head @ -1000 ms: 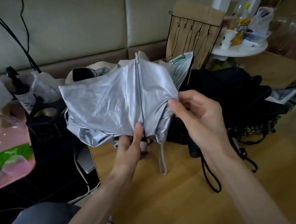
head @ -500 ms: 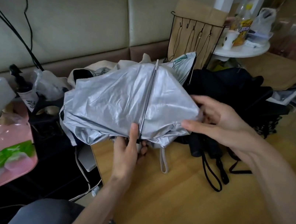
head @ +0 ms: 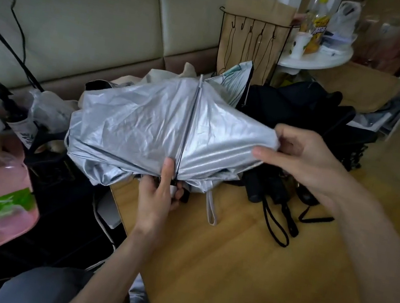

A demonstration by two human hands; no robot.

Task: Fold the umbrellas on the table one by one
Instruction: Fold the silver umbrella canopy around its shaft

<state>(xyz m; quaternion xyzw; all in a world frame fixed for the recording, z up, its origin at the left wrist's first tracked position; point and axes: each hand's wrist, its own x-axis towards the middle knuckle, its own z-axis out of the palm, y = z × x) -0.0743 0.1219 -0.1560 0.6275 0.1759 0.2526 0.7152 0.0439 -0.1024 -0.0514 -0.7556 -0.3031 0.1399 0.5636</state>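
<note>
Both hands are on the silver umbrella [head: 144, 129], held up over the near-left corner of the wooden table [head: 226, 273]. Left hand [head: 157, 197] grips the bunched bottom end by the handle, thumb laid up along the dark rib [head: 188, 128]. Right hand [head: 305, 157] pinches the canopy's right edge btw thumb & fingers, w/ that panel stretched taut out to the side. White wrist strap [head: 210, 210] dangles over the tabletop.

Progress, as I read it: early. Canopy is collapsed but loose & crumpled, esp. on the left. Panels aren't pleated flat, nothing's wrapped round, strap isn't fastened. So this one's mid-fold, prob. at the pulling-out-flaps stage. Behind it, at the table's far side, a heap of black umbrellas [head: 300, 109] lies tangled, cords trailing. Can't tell how many, or whether any counts as done. White patterned fabric [head: 233, 83] pokes up there too, maybe another one. Most of the job looks left.
</note>
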